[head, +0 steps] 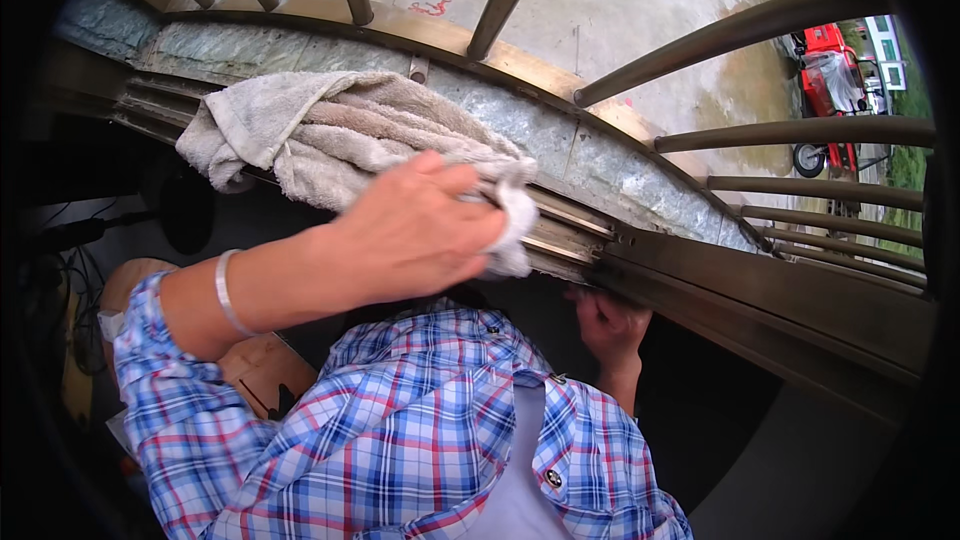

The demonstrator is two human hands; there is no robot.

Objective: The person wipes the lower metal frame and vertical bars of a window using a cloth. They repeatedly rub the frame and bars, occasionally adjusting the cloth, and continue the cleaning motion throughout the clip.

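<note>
My left hand, blurred, with a bracelet on its wrist, grips the right end of a greyish terry-cloth towel. The towel lies bunched along the metal window track, whose grooves show at its right end, and reaches onto the stone sill. Below the track's right end is my right hand, its fingers curled near the frame's lower edge. The shade there hides the fingertips, and I cannot tell whether they hold anything.
Metal window bars rise from a rail beyond the sill. A brown window frame runs to the right. Outside are a concrete yard and a red vehicle. Cables and a wooden surface lie at lower left.
</note>
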